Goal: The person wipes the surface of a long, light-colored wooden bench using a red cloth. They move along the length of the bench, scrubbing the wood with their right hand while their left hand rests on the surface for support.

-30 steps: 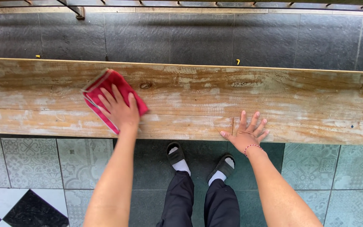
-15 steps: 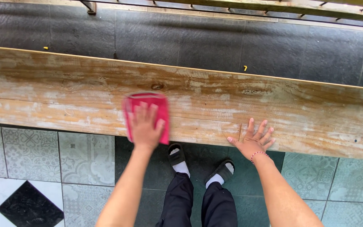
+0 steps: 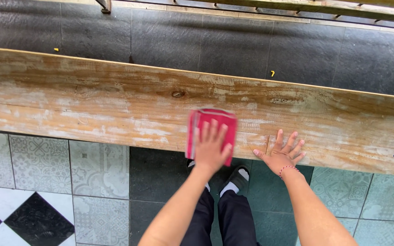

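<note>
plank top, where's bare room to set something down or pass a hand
Most of the plank is bare: the long stretch left of the red cloth, and the stretch right of the right hand toward the far end. It is crowded only near the front edge, where the left hand presses the cloth and the right hand lies flat; a narrow gap separates them.

One red cloth (image 3: 211,122) lay under the left grip (image 3: 211,148). One wooden desk (image 3: 92,109) carried both hands, two in all, the right grip (image 3: 282,155) just beside. Two sandalled feet (image 3: 235,180) showed below, and two small yellow bits (image 3: 272,73) beyond.
</note>
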